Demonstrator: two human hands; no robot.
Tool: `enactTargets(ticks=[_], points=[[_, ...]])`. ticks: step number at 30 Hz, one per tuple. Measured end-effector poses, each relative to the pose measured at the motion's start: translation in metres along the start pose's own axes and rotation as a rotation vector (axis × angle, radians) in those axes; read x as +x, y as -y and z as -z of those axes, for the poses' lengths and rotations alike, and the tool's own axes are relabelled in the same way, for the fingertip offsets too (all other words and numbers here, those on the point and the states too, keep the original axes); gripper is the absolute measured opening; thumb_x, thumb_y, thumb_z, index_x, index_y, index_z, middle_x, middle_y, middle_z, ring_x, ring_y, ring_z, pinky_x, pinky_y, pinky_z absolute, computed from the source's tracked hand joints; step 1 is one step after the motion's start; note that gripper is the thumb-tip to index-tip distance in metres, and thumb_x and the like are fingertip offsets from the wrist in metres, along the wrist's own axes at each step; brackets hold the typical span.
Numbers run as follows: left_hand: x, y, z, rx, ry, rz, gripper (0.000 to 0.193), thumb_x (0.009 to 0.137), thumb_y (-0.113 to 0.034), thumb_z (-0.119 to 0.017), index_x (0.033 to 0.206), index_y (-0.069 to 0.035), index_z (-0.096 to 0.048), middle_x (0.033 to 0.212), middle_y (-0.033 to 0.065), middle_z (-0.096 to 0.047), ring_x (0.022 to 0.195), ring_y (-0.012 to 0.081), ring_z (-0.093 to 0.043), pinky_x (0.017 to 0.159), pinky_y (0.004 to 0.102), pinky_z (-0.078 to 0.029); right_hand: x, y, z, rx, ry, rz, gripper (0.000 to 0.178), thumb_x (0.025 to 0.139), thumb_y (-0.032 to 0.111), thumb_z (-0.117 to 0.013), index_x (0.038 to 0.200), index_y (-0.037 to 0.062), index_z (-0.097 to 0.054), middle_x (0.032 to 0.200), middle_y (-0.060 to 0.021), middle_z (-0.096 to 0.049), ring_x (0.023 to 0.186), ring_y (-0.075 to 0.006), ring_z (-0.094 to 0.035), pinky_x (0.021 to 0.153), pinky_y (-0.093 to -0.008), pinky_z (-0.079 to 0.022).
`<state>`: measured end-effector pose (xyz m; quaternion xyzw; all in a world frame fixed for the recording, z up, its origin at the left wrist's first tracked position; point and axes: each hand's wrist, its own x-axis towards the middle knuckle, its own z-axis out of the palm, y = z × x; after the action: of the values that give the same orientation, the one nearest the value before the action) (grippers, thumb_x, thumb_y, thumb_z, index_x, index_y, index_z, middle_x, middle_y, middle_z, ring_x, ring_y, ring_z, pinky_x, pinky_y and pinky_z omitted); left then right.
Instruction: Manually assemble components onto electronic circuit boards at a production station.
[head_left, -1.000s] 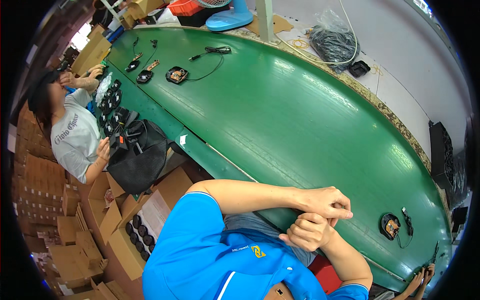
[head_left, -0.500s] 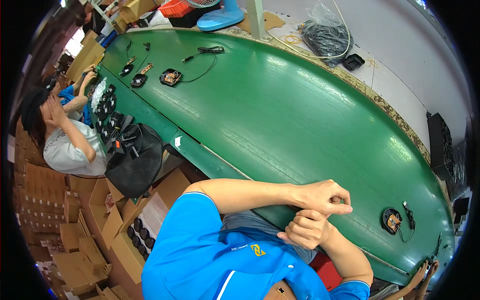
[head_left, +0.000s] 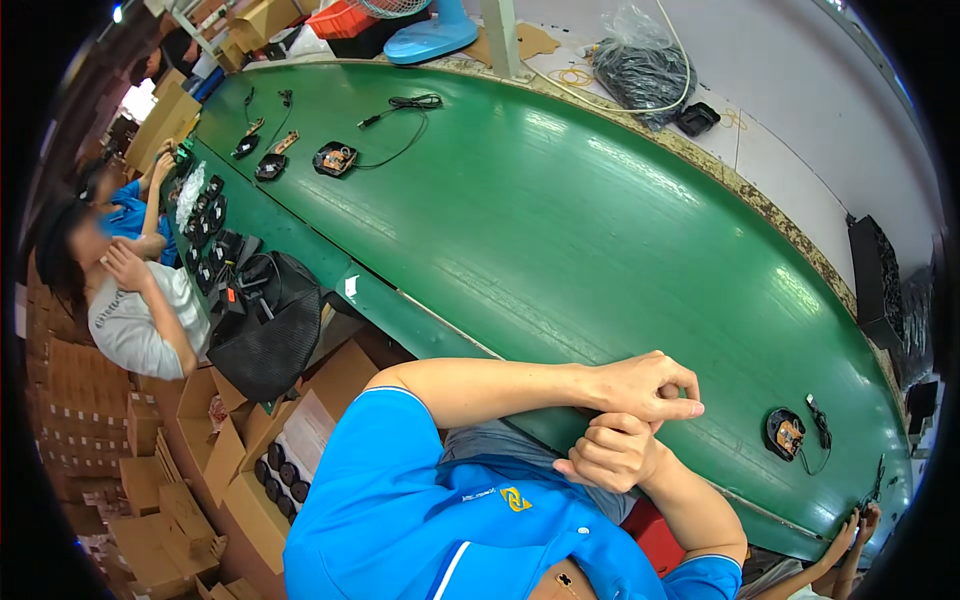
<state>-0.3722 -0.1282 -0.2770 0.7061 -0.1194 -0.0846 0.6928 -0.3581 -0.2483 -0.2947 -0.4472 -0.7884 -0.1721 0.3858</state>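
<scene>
My left hand point(head_left: 650, 387) reaches across from the left over the near edge of the green conveyor belt point(head_left: 560, 260). Its fingers are curled towards the thumb, and nothing shows in them. Just below it, my right hand point(head_left: 612, 453) is closed in a fist against the underside of the left hand. No object sticks out of the fist, though its palm side is hidden. To the right on the belt, nearest my hands, lies a round black housing point(head_left: 784, 433) with an exposed brown-orange circuit board. A cable with a plug point(head_left: 819, 424) lies beside it.
Farther left on the belt are another opened housing point(head_left: 335, 158) with a cable and two smaller black parts. A black bag point(head_left: 265, 330) sits at the left edge, beside a person in white. Cardboard boxes point(head_left: 255, 510) stand below. Another person's hands point(head_left: 855, 530) are at the lower right.
My hands stay together in nearly the same pose. The person in white at the left has lowered a hand from the face towards the chin. The view has shifted slightly.
</scene>
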Motion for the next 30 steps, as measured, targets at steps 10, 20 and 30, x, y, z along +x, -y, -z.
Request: enactTargets(ticks=[10,20,30], points=[[0.002,0.008,-0.002,0.037,0.002,-0.022,0.031,0.097,-0.030,-0.061,0.093,0.000,-0.070,0.057,0.0068,-0.064,0.048,0.0140,-0.052,0.048,0.0272,-0.043,-0.003,-0.002,0.000,0.003,0.006,-0.007,0.025,0.087,0.019,-0.074,0.067,0.0161,-0.058,0.068,0.0031,-0.055,0.060,-0.0150,-0.047,0.076,-0.0271,-0.045],[0.000,0.001,0.000,0.013,-0.003,0.008,0.031,0.096,-0.030,-0.061,0.093,0.000,-0.070,0.056,0.0071,-0.063,0.047,0.0146,-0.050,0.048,0.0278,-0.041,-0.002,-0.001,0.001,0.017,0.004,-0.010,0.026,0.087,0.018,-0.074,0.067,0.0163,-0.058,0.068,0.0030,-0.055,0.061,-0.0150,-0.048,0.076,-0.0276,-0.045],[0.002,0.004,0.006,0.177,-0.087,-0.105,0.021,0.095,-0.022,-0.064,0.095,-0.001,-0.070,0.060,0.0056,-0.062,0.048,0.0145,-0.048,0.048,0.0285,-0.041,0.000,0.001,0.001,0.064,0.026,-0.040,0.029,0.087,0.017,-0.074,0.065,0.0158,-0.055,0.067,0.0027,-0.053,0.061,-0.0152,-0.048,0.074,-0.0276,-0.045]])
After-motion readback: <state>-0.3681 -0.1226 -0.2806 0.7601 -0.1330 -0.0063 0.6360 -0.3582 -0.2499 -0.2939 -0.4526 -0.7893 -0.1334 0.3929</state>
